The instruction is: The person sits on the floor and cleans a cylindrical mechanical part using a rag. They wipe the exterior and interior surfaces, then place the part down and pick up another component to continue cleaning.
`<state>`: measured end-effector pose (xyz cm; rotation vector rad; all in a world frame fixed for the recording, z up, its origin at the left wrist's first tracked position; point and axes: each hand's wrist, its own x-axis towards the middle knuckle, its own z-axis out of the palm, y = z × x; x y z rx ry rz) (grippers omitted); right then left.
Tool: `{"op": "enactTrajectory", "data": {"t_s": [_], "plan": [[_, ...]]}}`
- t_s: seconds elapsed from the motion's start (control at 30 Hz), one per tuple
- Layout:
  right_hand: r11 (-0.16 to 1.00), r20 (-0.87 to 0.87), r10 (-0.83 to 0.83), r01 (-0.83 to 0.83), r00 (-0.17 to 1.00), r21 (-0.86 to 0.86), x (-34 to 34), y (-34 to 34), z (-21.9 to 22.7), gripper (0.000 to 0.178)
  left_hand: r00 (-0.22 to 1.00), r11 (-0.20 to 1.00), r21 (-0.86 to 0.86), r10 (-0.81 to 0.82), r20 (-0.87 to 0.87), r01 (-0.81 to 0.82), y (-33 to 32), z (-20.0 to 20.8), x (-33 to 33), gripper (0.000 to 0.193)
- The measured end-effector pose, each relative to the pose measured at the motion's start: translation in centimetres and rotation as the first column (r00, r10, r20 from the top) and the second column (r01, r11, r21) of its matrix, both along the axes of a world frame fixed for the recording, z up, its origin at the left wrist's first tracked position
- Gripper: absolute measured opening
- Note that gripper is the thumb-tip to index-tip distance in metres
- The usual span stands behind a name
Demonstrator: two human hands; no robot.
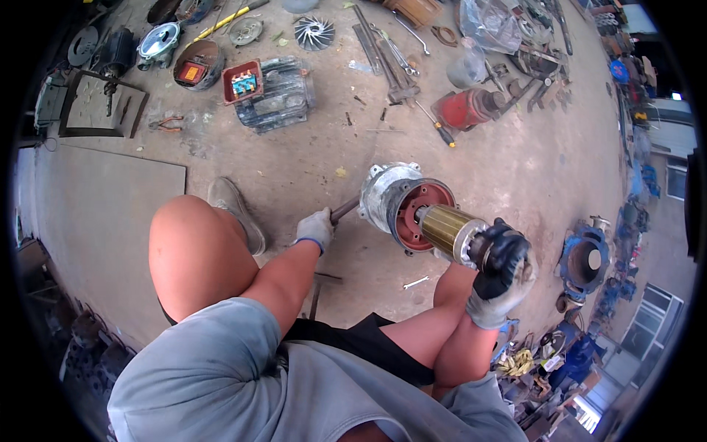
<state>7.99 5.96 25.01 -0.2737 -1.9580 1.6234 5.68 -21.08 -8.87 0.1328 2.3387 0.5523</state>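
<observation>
Room: workshop, machine parts crowding the right side, blue casting (585, 258) included. Surface: bare floor (530, 162), motor body (276, 96) far left. Centre: flanged casing (384, 193); rotor (449, 228) projects from it, long axis running near-right. Right hand (507, 269), the nearer, has fingers curled round the rotor's outer end. Left hand (315, 227), left of the casing: fingers closed round a dark bar (345, 210).

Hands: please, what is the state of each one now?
Left hand: closed, holding a rod.
Right hand: closed, holding the rotor by one end.
</observation>
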Motion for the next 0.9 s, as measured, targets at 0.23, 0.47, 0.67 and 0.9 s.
{"op": "enactTrajectory", "data": {"t_s": [0.23,0.47,0.67,0.9], "plan": [[0.995,0.072,-0.026,0.019,0.997,0.098,1.2,0.8,0.8,0.043,0.982,0.984,0.028,-0.175,0.064,0.174,5.5,-3.9,0.2,0.027],[0.995,0.154,-0.098,0.092,0.983,0.043,0.5,0.8,-1.9,0.035,0.979,0.980,0.085,-0.187,0.075,0.181,6.0,-5.9,1.0,0.026],[0.993,0.193,-0.112,0.105,0.975,0.044,-0.1,-0.2,-3.2,0.038,0.981,0.979,0.076,-0.193,0.016,0.192,7.1,-7.1,1.5,0.030],[0.999,0.177,-0.042,0.038,0.983,0.026,-0.8,-0.5,-3.0,0.039,0.987,0.985,0.089,-0.154,0.050,0.149,6.9,-6.5,0.3,0.033]]}}
